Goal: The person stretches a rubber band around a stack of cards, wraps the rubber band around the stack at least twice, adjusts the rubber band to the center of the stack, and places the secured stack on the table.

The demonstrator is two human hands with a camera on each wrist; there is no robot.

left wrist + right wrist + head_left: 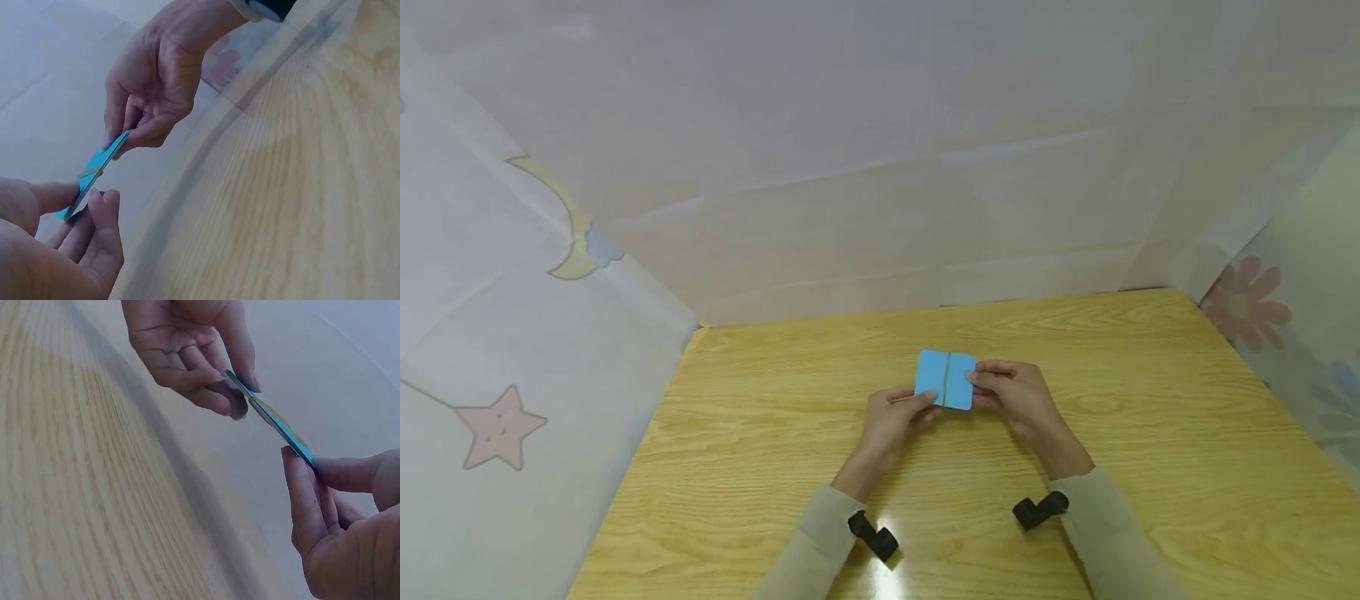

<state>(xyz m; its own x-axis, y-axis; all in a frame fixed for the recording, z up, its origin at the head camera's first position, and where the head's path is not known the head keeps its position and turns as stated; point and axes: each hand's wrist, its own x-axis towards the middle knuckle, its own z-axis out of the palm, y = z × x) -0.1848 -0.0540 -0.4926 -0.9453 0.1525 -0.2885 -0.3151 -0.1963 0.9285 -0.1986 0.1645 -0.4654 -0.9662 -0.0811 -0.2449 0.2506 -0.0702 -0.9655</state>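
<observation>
A small blue square stack of cards (pixel 932 369) with rounded corners is held up over the table between both hands. Around its middle runs a tan rubber band (pixel 946 379). My left hand (pixel 887 425) pinches the near left corner, thumb on top and fingers beneath. On the opposite side, my right hand (pixel 1026 404) grips the right edge between thumb and fingers. Seen nearly edge-on in the left wrist view, the stack (pixel 100 164) is thin and layered. The right wrist view shows the band (pixel 275 411) bowing slightly away from the blue face.
Below the hands lies a wood-grain table (pixel 760 433). A pale cloth backdrop (pixel 820 183) rises behind it, with printed side panels bearing a star (pixel 501 427), a moon (pixel 580 242) and a flower (pixel 1243 304). Black wrist mounts (pixel 874 537) sit at both beige sleeves.
</observation>
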